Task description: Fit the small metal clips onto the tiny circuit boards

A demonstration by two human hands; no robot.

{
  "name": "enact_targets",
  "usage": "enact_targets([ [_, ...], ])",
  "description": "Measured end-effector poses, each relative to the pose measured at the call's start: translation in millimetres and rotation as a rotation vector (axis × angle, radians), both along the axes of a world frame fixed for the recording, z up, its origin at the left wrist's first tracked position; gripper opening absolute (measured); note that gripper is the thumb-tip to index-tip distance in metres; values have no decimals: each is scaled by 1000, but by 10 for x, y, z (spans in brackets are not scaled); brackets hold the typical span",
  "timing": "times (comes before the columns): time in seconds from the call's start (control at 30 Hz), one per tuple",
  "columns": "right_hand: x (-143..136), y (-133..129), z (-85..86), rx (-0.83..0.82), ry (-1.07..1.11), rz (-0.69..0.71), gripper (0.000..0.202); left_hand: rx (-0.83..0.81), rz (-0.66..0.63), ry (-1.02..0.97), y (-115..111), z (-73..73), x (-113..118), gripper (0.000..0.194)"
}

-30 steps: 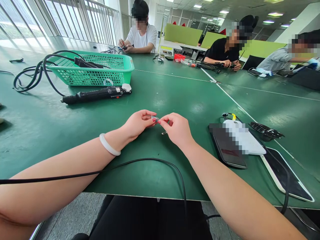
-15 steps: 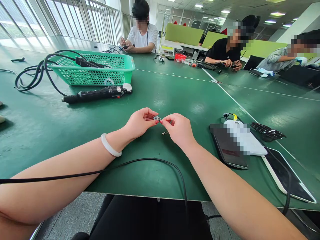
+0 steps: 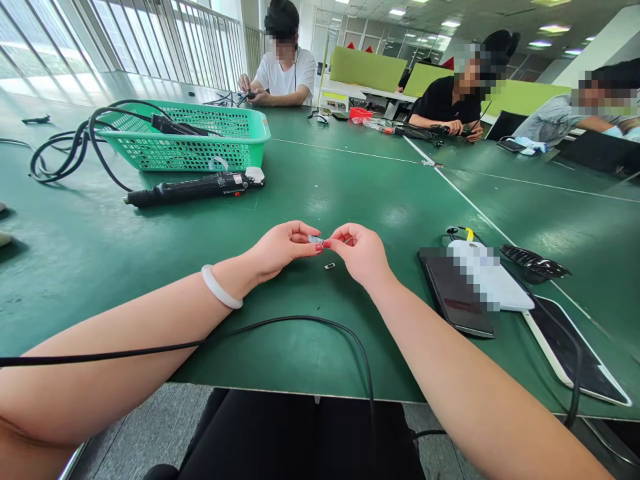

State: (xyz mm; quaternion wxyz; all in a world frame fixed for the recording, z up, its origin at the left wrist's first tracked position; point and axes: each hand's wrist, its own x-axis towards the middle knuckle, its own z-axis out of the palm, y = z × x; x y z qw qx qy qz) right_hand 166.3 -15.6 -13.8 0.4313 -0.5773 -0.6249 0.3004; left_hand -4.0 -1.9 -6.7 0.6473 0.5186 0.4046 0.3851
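Between thumb and fingers my left hand (image 3: 285,248) pinches a small silvery metal part (image 3: 316,239), too small to name more closely. My right hand (image 3: 361,255) is closed too, its thumb and fingertip meeting the right end of that part. Both hands are held close together just above the green table (image 3: 280,360). Below the fingertips lies a tiny rectangular metal piece (image 3: 329,266) with a dark middle. A black cable (image 3: 300,318) runs across in front of my left forearm and bends down past the table edge.
At the back left, a green basket (image 3: 190,150) holds cables, with a black electric screwdriver (image 3: 195,188) before it. On the right lie a dark phone (image 3: 453,293), a white device (image 3: 485,273), a tablet (image 3: 575,353) and a black clip (image 3: 535,262). Several people sit at the far side.
The metal part has turned a little between my fingers. My left fingertips have shifted slightly right, closer to the right ones. The tiny piece on the table stays put.
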Motion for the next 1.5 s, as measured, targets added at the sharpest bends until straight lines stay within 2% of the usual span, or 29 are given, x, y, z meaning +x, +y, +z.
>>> enact_targets([
  [0.17, 79, 40, 17, -15, 88, 110, 22, -28, 6, -27, -10, 17, -1, 26],
  [0.4, 267, 60, 93, -53, -69, 93, 22, -29, 13, -23, -12, 22, 8, 26],
  [0.57, 182, -11, 123, -42, -114, 159, 35, 6, -9, -9, -7, 2, 15, 30],
  [0.83, 107, -47, 134, -14, -91, 154, 19, 26, -52, -25, -19, 16, 13, 32],
  [1.0, 132, -33, 146, -5, -67, 165, 19, 89, -75, -6, -17, 16, 9, 31],
  [1.13, 257, 14, 119, -52, -274, 194, 18, 149, -14, 96, -9, 7, 2, 30],
  [1.3, 298, 52, 52, -105, -533, 314, 6, 258, 82, 326, 14, -30, -6, 29],
  [1.5, 210, 40, 36, -42, -614, 327, 15, 353, 34, 421, 25, -69, -15, 28],
])
